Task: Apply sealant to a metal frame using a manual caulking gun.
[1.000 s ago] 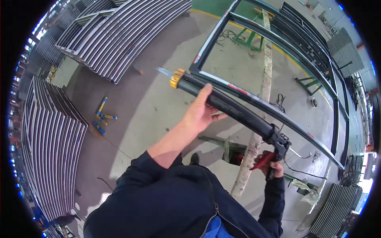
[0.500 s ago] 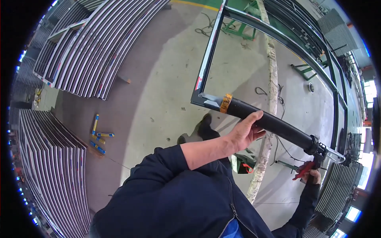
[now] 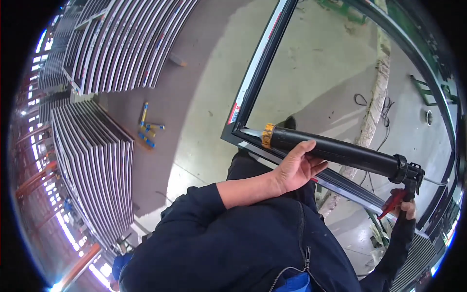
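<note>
A caulking gun (image 3: 335, 152) with a long black barrel lies slanted across my front. Tape or a ring in yellow-orange (image 3: 267, 136) wraps its front end. Its pale nozzle (image 3: 251, 132) points at the near left corner of a dark metal frame (image 3: 235, 127), its tip at the inner edge there. My left hand (image 3: 297, 170) cradles the barrel from below, thumb laid on its side. At the rear end, my right hand (image 3: 408, 209) grips the handle beside the red trigger (image 3: 393, 200); most of its fingers are hidden.
A wrapped beam (image 3: 372, 117) runs under the frame. Stacks of metal frames stand at the far left (image 3: 121, 48) and near left (image 3: 95, 155). Several yellow-and-blue tubes (image 3: 144, 114) lie on the floor. Cables (image 3: 386, 117) and a green stand (image 3: 424, 90) are at the right. Someone in blue (image 3: 120, 265) shows at lower left.
The view has shifted and the frame looks closer. The nozzle tip has come in to the frame's inner corner. Both hands keep their hold on the caulking gun, which lies a little flatter.
</note>
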Demonstrator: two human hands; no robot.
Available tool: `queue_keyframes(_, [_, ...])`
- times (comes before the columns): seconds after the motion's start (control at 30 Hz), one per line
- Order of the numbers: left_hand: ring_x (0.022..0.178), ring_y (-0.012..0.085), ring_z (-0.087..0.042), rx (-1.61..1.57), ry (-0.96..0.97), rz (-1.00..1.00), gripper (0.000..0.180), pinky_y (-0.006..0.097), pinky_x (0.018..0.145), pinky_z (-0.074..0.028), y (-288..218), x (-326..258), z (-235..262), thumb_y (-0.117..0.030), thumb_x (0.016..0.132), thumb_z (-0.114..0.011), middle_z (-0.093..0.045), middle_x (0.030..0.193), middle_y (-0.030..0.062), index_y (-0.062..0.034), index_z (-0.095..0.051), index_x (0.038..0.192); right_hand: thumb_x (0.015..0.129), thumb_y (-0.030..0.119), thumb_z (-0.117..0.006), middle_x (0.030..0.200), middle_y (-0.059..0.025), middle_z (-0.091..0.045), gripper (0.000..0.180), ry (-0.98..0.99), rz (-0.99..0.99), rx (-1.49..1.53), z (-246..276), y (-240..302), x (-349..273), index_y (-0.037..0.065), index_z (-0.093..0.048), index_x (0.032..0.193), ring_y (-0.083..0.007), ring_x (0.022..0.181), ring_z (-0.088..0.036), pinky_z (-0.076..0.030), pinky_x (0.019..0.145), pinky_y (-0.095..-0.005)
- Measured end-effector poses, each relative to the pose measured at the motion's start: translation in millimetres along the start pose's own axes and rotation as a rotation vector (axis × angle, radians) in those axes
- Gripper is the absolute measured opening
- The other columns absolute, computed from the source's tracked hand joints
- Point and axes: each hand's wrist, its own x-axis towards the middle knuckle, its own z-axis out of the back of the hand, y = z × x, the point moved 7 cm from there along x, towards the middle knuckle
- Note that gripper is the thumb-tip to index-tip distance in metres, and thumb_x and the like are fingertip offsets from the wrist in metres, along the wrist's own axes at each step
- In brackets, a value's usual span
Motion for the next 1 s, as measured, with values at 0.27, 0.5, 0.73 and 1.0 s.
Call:
queue_keyframes(0.27, [0.106,0.0207,-0.061,-0.091,-0.140,-0.128,0.038,0.040,0.103,-0.044,-18.0,19.3,4.7,-0.034,0.083,-0.073,-0.066,0.108,0.0066,-0.0083,-0.061,0.109,0.063,0.011,-0.076,0.092,-0.0252,-0.066,0.052,0.127,-0.113,0.044,20.8,41.8,87.9,-0.006,-0.056,0.108,-0.0441,0.085,-0.066,-0.054,0.078,-0.0597])
queue_keyframes(0.5, [0.107,0.0210,-0.060,-0.084,-0.177,-0.193,0.039,0.041,0.104,-0.043,-29.2,20.8,1.1,-0.036,0.083,-0.072,-0.067,0.107,0.0068,-0.0077,-0.061,0.109,0.066,0.013,-0.076,0.090,-0.0254,-0.066,0.052,0.177,-0.176,-0.004,11.3,49.0,110.6,-0.004,-0.054,0.109,-0.0435,0.085,-0.066,-0.051,0.081,-0.0619])
queue_keyframes(0.73, [0.099,0.0186,-0.063,-0.108,-0.230,-0.202,0.029,0.039,0.099,-0.046,-33.3,17.7,6.8,-0.033,0.084,-0.071,-0.067,0.101,0.0041,-0.0115,-0.062,0.102,0.067,0.016,-0.076,0.082,-0.0242,-0.064,0.046,0.227,-0.203,0.046,6.7,41.5,126.9,-0.004,-0.054,0.101,-0.0414,0.076,-0.065,-0.054,0.070,-0.0548])
queue_keyframes(1.0, [0.112,0.0224,-0.059,-0.080,-0.184,-0.203,0.040,0.041,0.105,-0.042,-33.2,18.2,7.0,-0.034,0.086,-0.069,-0.065,0.113,0.0081,-0.0067,-0.060,0.113,0.069,0.022,-0.077,0.069,-0.0195,-0.062,0.039,0.269,-0.125,-0.080,8.8,47.5,132.5,-0.002,-0.054,0.088,-0.0376,0.059,-0.064,-0.056,0.055,-0.0464])
